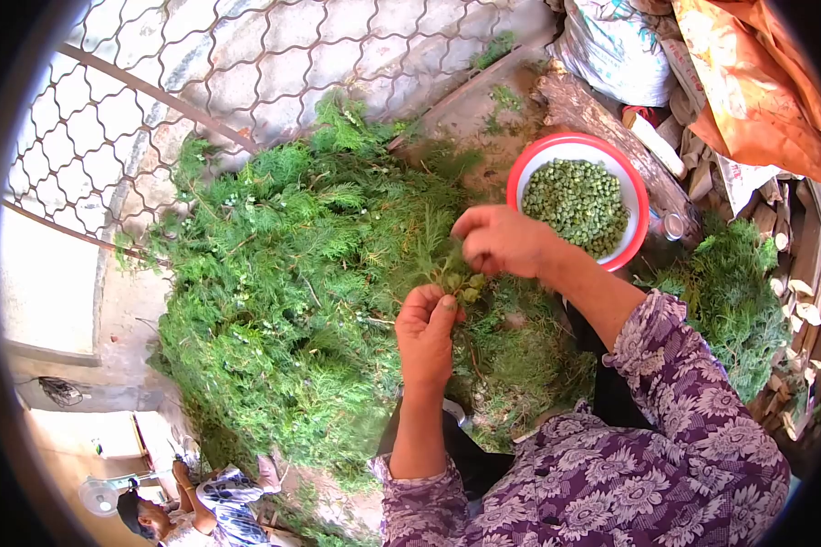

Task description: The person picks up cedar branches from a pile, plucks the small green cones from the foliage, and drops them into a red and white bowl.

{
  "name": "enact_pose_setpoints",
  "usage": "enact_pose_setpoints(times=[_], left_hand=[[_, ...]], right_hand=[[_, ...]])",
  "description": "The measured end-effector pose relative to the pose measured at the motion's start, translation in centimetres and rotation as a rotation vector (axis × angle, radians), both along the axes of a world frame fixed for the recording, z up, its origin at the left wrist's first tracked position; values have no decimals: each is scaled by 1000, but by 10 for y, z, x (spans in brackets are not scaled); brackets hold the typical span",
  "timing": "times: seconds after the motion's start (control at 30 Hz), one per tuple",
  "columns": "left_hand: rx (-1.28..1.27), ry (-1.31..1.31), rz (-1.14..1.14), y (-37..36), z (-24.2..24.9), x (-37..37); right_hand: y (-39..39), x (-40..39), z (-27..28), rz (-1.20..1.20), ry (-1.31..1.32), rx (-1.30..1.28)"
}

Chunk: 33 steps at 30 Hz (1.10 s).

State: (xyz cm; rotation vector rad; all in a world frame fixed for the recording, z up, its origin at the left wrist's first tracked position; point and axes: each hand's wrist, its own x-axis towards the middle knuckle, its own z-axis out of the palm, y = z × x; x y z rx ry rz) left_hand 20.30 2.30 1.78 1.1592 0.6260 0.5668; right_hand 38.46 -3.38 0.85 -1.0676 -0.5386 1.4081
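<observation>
Over the heaped greenery (283,264), I'd steady the sprig (450,277) my left hand (426,335) pinches and work gently with my right hand (509,241) (fingers curled, its grip unclear).

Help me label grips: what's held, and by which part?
The left hand pinches a conifer sprig by its near end. Whether the right hand holds anything cannot be told.

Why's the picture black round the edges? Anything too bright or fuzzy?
Head view: probably a wide, round lens; head view: ground behind the wire mesh is washed out; head view: the conifer sprig in the left hand looks slightly soft.
</observation>
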Motion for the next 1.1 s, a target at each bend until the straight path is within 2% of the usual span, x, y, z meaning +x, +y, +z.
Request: enact_pose_setpoints(times=[0.07, 0.1, 0.17, 0.23, 0.3, 0.37, 0.43, 0.47, 0.5, 0.57, 0.77, 0.9, 1.0, 1.1], left_hand=[[15, -49, 10, -1, 0, -6], [15, -52, 10, 0, 1, -6], [21, -21, 47, 1, -1, -8], [22, -4, 66, 2, -3, -7], [24, 16, 79, 3, -6, -5], [65, 53, 116, 3, -9, -3], [77, 54, 113, 4, -11, -2], [88, 55, 107, 4, -13, -2], [86, 59, 104, 3, -12, -1], [120, 85, 97, 1, -9, 1], [218, 115, 22, -2, -11, 4], [220, 144, 9, -4, -8, 5], [203, 129, -17, -3, -7, 4], [194, 116, -36, -2, -4, 3]], right_hand=[[-1, 18, -2, -155, 221, 86], [-4, 22, -3, -154, 218, 86], [-10, 24, 9, -224, 396, 126], [-12, 18, 19, -173, 391, 117], [-14, 11, 28, -37, 322, 81], [-12, 4, 23, 22, 238, 160], [-11, -4, 21, 174, -74, 92], [-11, -10, 31, 140, -220, 30], [-9, -11, 26, 137, -216, 27], [-4, -11, 14, 83, -724, 142], [-9, -13, 17, 93, -872, 98], [-9, -12, 16, 101, -868, 114], [-10, -13, 17, 82, -835, 103], [-11, -14, 24, 107, -681, -18]])
